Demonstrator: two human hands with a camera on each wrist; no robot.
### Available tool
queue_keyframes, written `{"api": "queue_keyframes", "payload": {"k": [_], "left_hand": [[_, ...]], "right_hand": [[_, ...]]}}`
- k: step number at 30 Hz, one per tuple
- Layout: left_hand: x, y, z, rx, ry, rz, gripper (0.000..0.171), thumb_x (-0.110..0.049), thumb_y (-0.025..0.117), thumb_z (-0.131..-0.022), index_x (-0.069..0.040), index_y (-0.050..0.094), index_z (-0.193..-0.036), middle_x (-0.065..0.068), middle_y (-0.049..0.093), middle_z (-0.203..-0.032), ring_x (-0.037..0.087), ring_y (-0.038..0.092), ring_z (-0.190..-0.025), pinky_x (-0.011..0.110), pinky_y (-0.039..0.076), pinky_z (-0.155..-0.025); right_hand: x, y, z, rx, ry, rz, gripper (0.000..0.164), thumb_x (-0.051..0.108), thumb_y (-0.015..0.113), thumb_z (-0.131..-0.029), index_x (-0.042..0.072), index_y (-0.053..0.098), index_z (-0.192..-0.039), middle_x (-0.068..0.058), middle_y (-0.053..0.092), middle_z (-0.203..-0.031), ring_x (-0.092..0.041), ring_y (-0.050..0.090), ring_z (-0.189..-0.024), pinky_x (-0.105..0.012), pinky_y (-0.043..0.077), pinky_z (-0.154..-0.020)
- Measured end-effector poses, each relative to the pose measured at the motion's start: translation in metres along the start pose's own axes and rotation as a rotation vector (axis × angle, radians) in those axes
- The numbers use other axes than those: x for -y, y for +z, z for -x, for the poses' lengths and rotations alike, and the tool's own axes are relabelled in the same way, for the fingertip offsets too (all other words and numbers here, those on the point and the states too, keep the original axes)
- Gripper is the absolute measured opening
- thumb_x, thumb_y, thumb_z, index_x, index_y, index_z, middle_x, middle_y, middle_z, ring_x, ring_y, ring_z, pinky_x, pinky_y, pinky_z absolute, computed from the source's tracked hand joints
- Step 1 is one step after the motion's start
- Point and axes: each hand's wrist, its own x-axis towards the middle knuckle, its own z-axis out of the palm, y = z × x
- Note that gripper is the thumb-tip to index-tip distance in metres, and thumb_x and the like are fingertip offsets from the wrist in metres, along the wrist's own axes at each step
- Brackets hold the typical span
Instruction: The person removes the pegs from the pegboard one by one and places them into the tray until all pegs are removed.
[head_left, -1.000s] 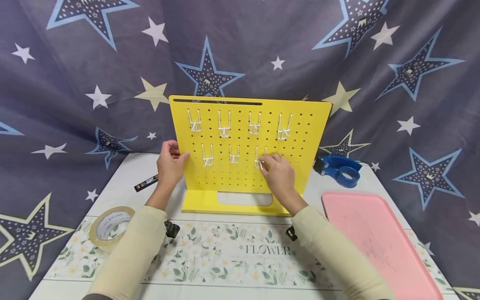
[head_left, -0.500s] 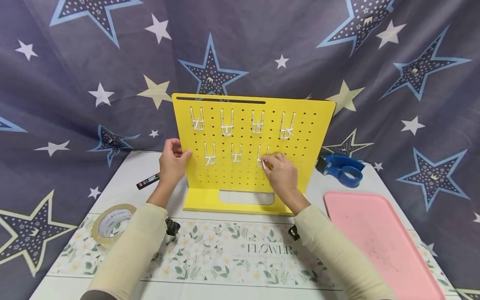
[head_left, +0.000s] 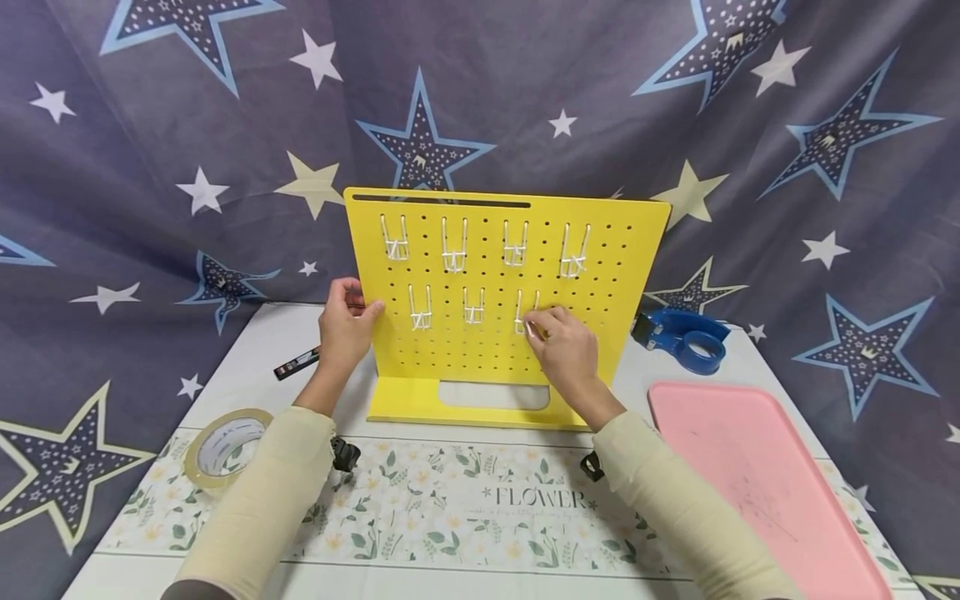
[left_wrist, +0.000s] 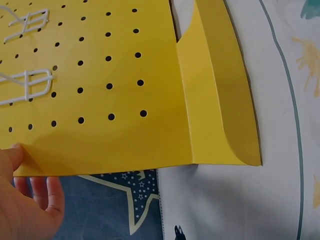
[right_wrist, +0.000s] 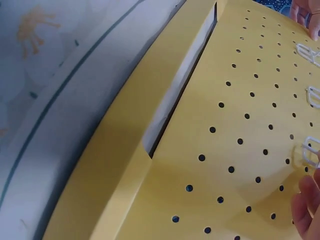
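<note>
A yellow pegboard (head_left: pixel 450 358) stands upright on its own base. Its left edge is gripped by my left hand (head_left: pixel 347 329), thumb on the front face and fingers behind, as the left wrist view also shows. My right hand (head_left: pixel 566 350) pinches a white wire hook (head_left: pixel 518 310) at the right end of the lower row, its fingertips hiding part of it. In the right wrist view this hook (right_wrist: pixel 311 150) lies against the board just above the fingers. More white hooks, such as one double-pronged hook (head_left: pixel 453 250), hang in two rows.
On the left lie a roll of tape (head_left: pixel 201 454) and a small black box (head_left: pixel 296 364). To the right are a blue tape dispenser (head_left: pixel 681 340) and a pink tray (head_left: pixel 720 450). A star-patterned curtain (head_left: pixel 247 167) hangs behind the white, flower-printed tablecloth (head_left: pixel 420 533).
The head view has shifted slightly, so the scene sits a little further right. Both hands keep their places on the pegboard and the hook.
</note>
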Motion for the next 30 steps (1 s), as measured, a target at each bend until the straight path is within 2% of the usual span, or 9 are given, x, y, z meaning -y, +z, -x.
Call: {"api": "queue_keyframes", "payload": {"k": [6, 10, 16, 20, 26, 30], "left_hand": [[0.001, 0.001, -0.001, 0.01, 0.013, 0.001, 0.04, -0.013, 0.068, -0.098, -0.011, 0.045, -0.131, 0.013, 0.059, -0.115, 0.026, 0.061, -0.105, 0.034, 0.052, -0.088], [0.002, 0.0, -0.001, 0.015, -0.004, 0.002, 0.04, -0.014, 0.068, -0.098, -0.012, 0.045, -0.131, 0.012, 0.059, -0.116, 0.025, 0.06, -0.105, 0.033, 0.052, -0.088], [0.003, 0.002, 0.0, 0.017, -0.021, 0.007, 0.039, -0.014, 0.066, -0.099, -0.012, 0.045, -0.131, 0.012, 0.059, -0.117, 0.025, 0.058, -0.105, 0.033, 0.051, -0.088], [0.002, 0.005, 0.001, 0.025, -0.028, 0.01, 0.039, -0.014, 0.067, -0.099, -0.013, 0.045, -0.131, 0.012, 0.059, -0.117, 0.025, 0.059, -0.105, 0.033, 0.051, -0.088], [-0.005, 0.005, -0.002, 0.01, -0.034, 0.004, 0.039, -0.016, 0.067, -0.099, -0.014, 0.045, -0.131, 0.01, 0.058, -0.117, 0.025, 0.06, -0.107, 0.034, 0.052, -0.089], [-0.003, 0.002, -0.002, 0.008, -0.045, 0.001, 0.039, -0.016, 0.067, -0.099, -0.014, 0.045, -0.13, 0.01, 0.058, -0.117, 0.025, 0.06, -0.107, 0.034, 0.052, -0.089]], "right_hand": [[0.001, -0.005, 0.002, -0.009, -0.017, 0.001, 0.007, 0.017, 0.078, -0.089, 0.018, 0.08, -0.095, -0.004, 0.075, -0.092, -0.02, 0.07, -0.074, -0.034, 0.053, -0.056], [0.002, -0.006, 0.002, -0.025, -0.038, -0.009, 0.006, 0.017, 0.077, -0.09, 0.018, 0.08, -0.095, -0.004, 0.075, -0.09, -0.019, 0.069, -0.072, -0.032, 0.052, -0.054], [-0.003, -0.012, 0.005, -0.049, -0.047, -0.046, 0.007, 0.015, 0.079, -0.088, 0.017, 0.08, -0.094, -0.005, 0.074, -0.09, -0.019, 0.072, -0.071, -0.032, 0.056, -0.057], [-0.015, -0.024, 0.012, -0.033, -0.032, -0.065, 0.009, 0.014, 0.082, -0.085, 0.015, 0.08, -0.093, -0.005, 0.074, -0.089, -0.019, 0.073, -0.071, -0.032, 0.058, -0.058], [-0.041, -0.049, 0.017, 0.016, -0.052, -0.094, 0.01, 0.015, 0.082, -0.086, 0.014, 0.08, -0.095, -0.007, 0.075, -0.09, -0.021, 0.072, -0.07, -0.034, 0.058, -0.058], [-0.06, -0.063, 0.024, 0.08, -0.028, -0.09, 0.011, 0.015, 0.082, -0.086, 0.015, 0.08, -0.097, -0.006, 0.076, -0.092, -0.02, 0.071, -0.07, -0.034, 0.055, -0.058]]}}
